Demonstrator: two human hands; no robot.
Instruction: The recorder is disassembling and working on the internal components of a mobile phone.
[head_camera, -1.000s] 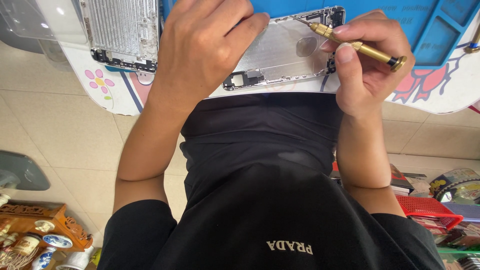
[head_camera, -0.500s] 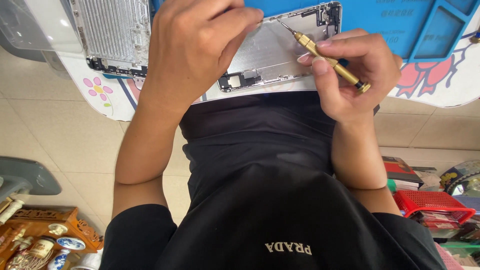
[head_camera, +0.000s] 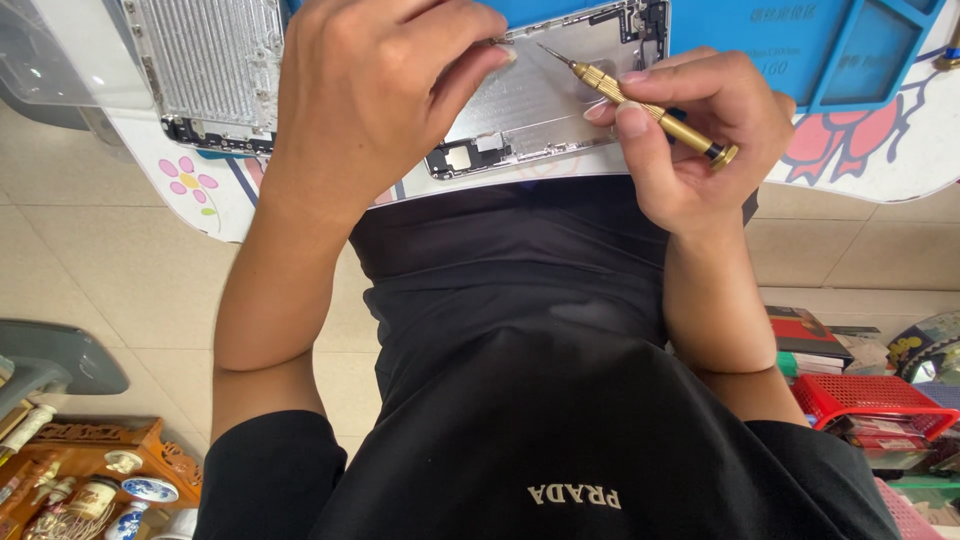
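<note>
**Two hands at an opened phone shell with a small screwdriver**

Seen from the head camera, looking down past a black shirt (head_camera: 560, 400) to the near edge of a table (head_camera: 880, 160). The left hand (head_camera: 370, 100) lies over the left part of a silver phone shell (head_camera: 530, 110), fingers curled down onto it, with one fingertip (head_camera: 505, 52) pressed at its far edge; the hand holds the shell flat, and whether anything is pinched under the fingers cannot be told. The right hand (head_camera: 690, 130) is closed around a brass-coloured screwdriver (head_camera: 640, 98), thumb and forefinger clamped on its ridged shaft, the back cap resting against the outer fingers. The screwdriver slopes from the right hand up and to the left; its thin tip ends over the far part of the shell, close to the left fingertip. Whether the tip touches the metal cannot be told.

The shell lies on a blue work mat (head_camera: 800, 50), partly overhanging the near table edge. To the left of the left hand lies a second silver plate (head_camera: 205, 70) with a ribbed face. The table covering shows printed flowers (head_camera: 185, 180) on white.

On the tiled floor (head_camera: 120, 280) below: a carved wooden stand (head_camera: 120, 450) with small jars at lower left, and a red basket (head_camera: 870, 400) beside stacked books (head_camera: 810, 335) at lower right.
</note>
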